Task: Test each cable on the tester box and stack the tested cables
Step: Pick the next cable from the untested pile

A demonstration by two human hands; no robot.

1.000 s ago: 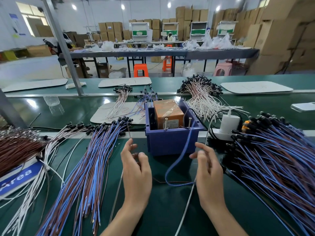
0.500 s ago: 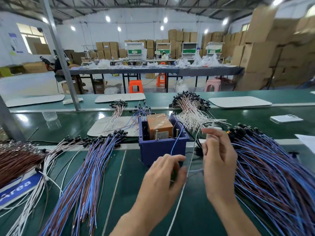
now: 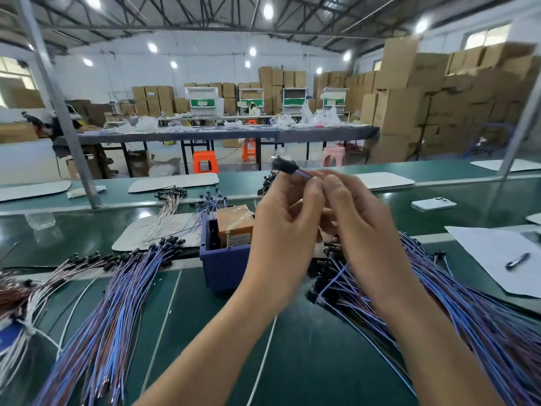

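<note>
Both my hands are raised above the bench, close together, and hold one blue cable [image 3: 301,173] by its black-capped end. My left hand [image 3: 285,227] has its fingers curled around the cable just below the cap. My right hand [image 3: 355,227] pinches the same cable beside it. The blue tester box [image 3: 222,265] with its orange block [image 3: 234,222] stands on the bench behind and below my left hand, partly hidden. A fan of blue cables [image 3: 111,317] lies to the left. A larger heap of blue cables [image 3: 456,303] lies to the right.
White and brown cables [image 3: 17,291] lie at the far left. A white sheet [image 3: 497,256] with a pen [image 3: 517,260] sits at the right, and a phone [image 3: 433,204] on the belt beyond. More cable bundles [image 3: 171,200] lie behind the tester box. A steel post [image 3: 58,104] rises at the left.
Both hands rose from the bench near the tester box and came together, lifting the cable's capped end. The view tilted upward.
</note>
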